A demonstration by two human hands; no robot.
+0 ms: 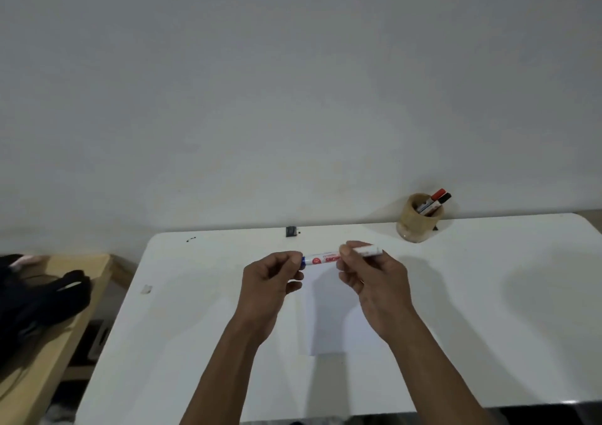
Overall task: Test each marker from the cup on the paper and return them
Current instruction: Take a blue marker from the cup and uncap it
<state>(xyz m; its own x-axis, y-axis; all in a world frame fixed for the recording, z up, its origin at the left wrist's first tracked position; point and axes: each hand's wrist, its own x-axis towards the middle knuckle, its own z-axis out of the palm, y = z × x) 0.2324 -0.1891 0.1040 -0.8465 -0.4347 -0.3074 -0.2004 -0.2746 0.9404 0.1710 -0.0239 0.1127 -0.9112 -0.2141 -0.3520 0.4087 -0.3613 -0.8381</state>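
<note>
I hold a white marker with a blue cap level above the table, between both hands. My left hand pinches the blue cap end. My right hand grips the white barel end with thumb and fingers. Under the hands lies a white sheet of paper, flat on the white table. A beige cup stands at the back right by the wall. It holds a red-capped marker and a black-capped marker, both leaning right.
A small dark clip sits at the table's back edge. A scrap of tape lies near the left edge. To the left is a lower wooden bench with a black bag on it. A plain wall rises behind.
</note>
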